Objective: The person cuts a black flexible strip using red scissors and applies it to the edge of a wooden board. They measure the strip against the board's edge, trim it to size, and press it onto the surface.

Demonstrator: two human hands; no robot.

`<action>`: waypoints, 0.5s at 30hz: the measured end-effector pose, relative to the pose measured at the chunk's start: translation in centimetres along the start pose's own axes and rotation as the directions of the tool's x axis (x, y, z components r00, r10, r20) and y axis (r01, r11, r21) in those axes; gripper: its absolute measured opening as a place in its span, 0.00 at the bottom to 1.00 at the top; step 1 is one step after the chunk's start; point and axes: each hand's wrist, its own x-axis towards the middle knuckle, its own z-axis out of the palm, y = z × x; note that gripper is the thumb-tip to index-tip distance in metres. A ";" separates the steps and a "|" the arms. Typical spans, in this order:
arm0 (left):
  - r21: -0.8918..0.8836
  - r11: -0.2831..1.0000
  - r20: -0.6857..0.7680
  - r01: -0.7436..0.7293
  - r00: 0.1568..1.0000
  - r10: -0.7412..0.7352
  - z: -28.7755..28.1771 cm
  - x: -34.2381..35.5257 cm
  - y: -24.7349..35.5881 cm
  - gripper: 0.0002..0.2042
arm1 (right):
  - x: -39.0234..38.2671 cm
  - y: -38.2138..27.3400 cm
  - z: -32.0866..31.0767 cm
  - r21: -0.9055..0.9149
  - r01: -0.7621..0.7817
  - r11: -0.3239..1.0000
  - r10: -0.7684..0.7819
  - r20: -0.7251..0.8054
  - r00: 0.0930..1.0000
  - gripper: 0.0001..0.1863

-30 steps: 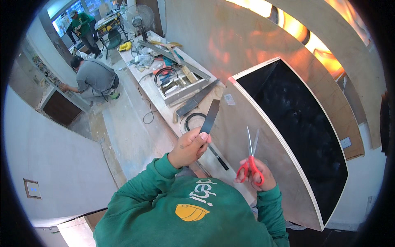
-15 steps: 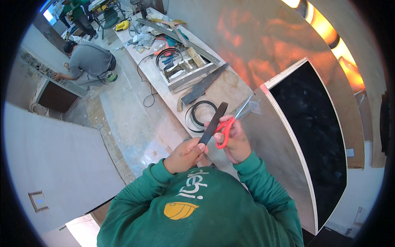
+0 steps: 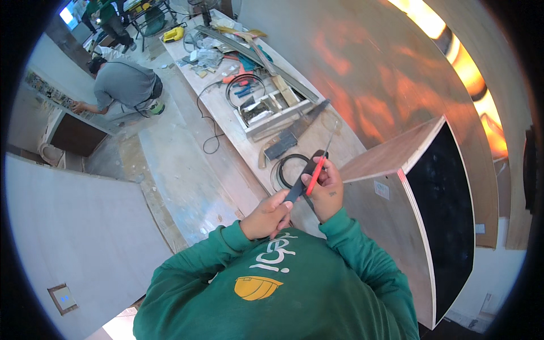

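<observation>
My left hand (image 3: 269, 214) is closed on the lower part of a dark flat strip (image 3: 296, 188) held over my belly. My right hand (image 3: 324, 190) holds red-handled scissors (image 3: 316, 173), their blades pointing up and away, and its fingers are against the upper part of the strip. Just beyond both hands, coiled black banding (image 3: 283, 168) lies on the long worktable (image 3: 347, 139). Beside my right hand stands a plywood box panel (image 3: 396, 226) with a black inside face.
A tray of hardware (image 3: 254, 128), a yellow tool (image 3: 173, 34), metal strips and clutter lie on the table. A crouching person in grey (image 3: 126, 85) works left; another in green (image 3: 106, 17) stands farther back. A pale panel (image 3: 73, 226) borders the left, glowing lights (image 3: 481, 90) the right.
My right hand has moved up and left, bringing the scissors to the strip, and their blades now look closer together. My view has shifted, showing more of the box's top side.
</observation>
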 end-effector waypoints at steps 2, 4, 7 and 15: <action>-0.002 0.999 -0.003 0.041 0.999 -0.041 -0.6 0.1 0.3 0.13 | 0.7 0.5 0.1 0.001 0.033 0.999 -0.033 0.000 0.999 0.28; -0.050 0.999 0.002 0.019 1.000 -0.019 -1.5 0.5 -0.3 0.11 | 1.2 0.8 0.0 -0.060 0.082 0.995 -0.082 0.011 0.997 0.28; -0.288 0.958 -0.078 0.009 0.996 -0.032 -1.1 1.9 -0.1 0.10 | 1.7 -0.2 0.4 -0.071 0.097 0.993 -0.096 0.012 0.995 0.27; -0.408 0.912 -0.057 -0.036 0.998 0.014 -1.8 3.8 3.0 0.09 | 1.6 -0.2 1.5 -0.244 0.283 0.927 -0.275 0.068 0.959 0.27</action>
